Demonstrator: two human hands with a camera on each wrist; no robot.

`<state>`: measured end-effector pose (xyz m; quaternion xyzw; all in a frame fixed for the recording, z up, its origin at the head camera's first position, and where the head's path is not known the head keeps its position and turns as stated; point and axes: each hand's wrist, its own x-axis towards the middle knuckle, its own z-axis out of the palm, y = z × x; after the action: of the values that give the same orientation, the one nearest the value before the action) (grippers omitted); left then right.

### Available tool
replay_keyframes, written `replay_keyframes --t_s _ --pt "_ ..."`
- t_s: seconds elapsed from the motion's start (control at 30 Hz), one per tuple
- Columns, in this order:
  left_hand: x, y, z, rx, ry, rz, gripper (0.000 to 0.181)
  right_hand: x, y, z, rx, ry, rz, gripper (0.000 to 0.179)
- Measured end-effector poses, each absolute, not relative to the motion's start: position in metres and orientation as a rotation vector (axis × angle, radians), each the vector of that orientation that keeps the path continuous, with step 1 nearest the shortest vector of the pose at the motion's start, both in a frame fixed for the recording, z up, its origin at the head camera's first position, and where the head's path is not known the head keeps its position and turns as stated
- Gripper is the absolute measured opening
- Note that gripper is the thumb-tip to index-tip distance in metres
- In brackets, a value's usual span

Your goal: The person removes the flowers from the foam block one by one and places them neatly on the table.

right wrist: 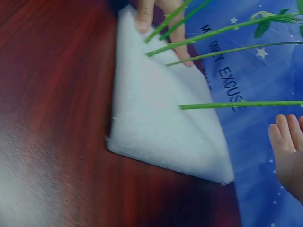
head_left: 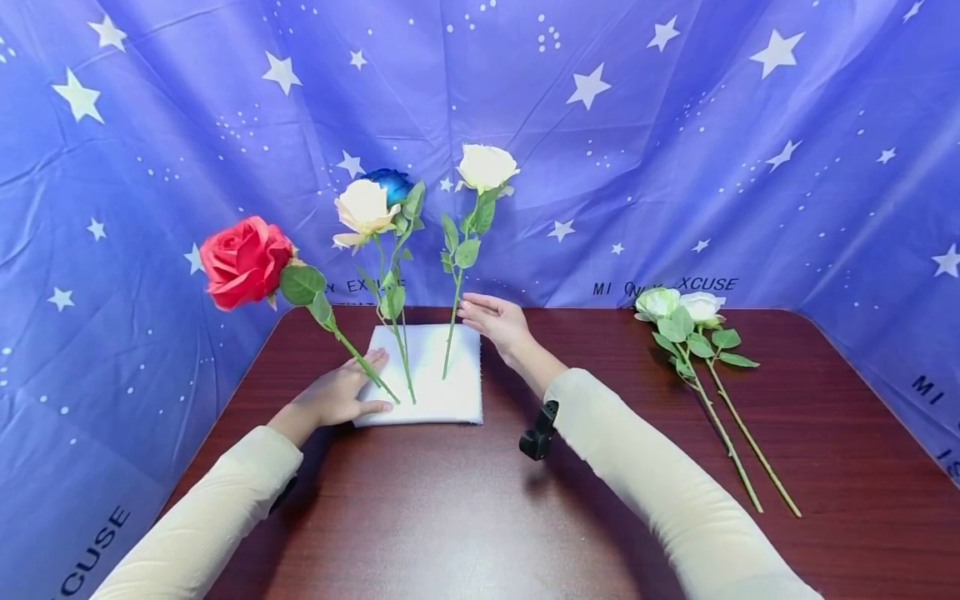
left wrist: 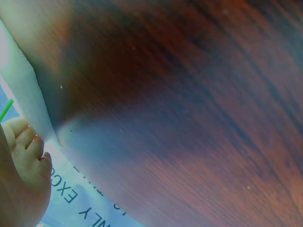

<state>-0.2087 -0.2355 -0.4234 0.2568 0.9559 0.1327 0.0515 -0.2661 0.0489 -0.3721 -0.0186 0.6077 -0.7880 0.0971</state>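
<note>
A white foam block [head_left: 457, 400] lies on the table with several artificial roses standing in it. A red rose [head_left: 247, 262] leans far left, a cream rose [head_left: 365, 208] stands mid-block, a blue rose [head_left: 390, 185] is partly hidden behind it, and a white rose [head_left: 487, 168] stands at the right. My left hand [head_left: 341, 392] rests on the block's left side, thumb and fingers spread, near the red rose's stem. Beside the white rose's stem [right wrist: 227, 104], my right hand [head_left: 501, 323] is held with fingers extended, gripping nothing; the right wrist view shows a gap between them.
Two more pale roses, one greenish white [head_left: 658, 303] and one white [head_left: 702, 307], lie at the right of the dark wooden table [head_left: 465, 517], stems toward the front. A blue star-printed cloth [head_left: 525, 92] hangs behind and along both sides.
</note>
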Motion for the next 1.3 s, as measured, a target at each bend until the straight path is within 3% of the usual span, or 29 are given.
replay_keyframes --t_s 0.47,1.3 --pt "-0.209 -0.235 -0.422 0.782 2.905 0.404 0.089 -0.256 0.047 -0.386 -0.279 1.655 -2.273 0.045" --pt "-0.209 -0.236 -0.423 0.777 2.913 0.392 0.088 -0.242 0.047 -0.381 -0.198 1.802 -2.367 0.033"
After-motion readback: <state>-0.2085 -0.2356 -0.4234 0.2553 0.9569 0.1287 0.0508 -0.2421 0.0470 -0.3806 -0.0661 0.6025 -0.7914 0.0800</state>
